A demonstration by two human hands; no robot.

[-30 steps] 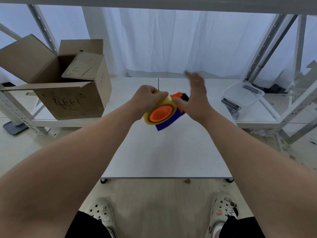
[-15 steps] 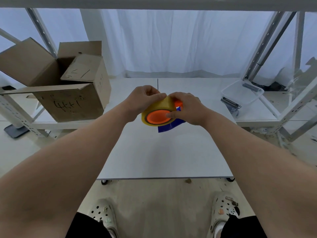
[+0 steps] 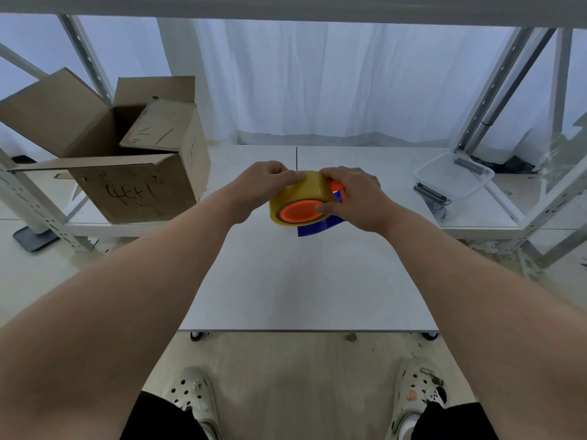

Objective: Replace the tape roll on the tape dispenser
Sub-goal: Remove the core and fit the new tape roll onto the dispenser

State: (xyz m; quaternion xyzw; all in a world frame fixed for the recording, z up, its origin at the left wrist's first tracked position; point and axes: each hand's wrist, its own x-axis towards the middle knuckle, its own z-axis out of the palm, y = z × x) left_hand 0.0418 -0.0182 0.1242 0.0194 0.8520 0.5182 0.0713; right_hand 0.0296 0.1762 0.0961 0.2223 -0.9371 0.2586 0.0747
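Both hands now clamp the yellow tape roll (image 3: 300, 191): the left hand (image 3: 265, 188) curls over it from nine o'clock, and the right hand (image 3: 354, 201), flat and lifted a second ago, has closed on it from three o'clock, thumb on the orange hub (image 3: 297, 212). The glossy, translucent roll rings that smooth plastic hub of the blue tape dispenser (image 3: 319, 226), over the matte white counter (image 3: 301, 281) toward twelve o'clock, so seating looks nearly done.

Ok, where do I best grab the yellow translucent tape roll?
Probably grip the yellow tape roll by its curved outer band, from above left, like the left hand; the orange hub fills its centre and the right hand covers the right side.
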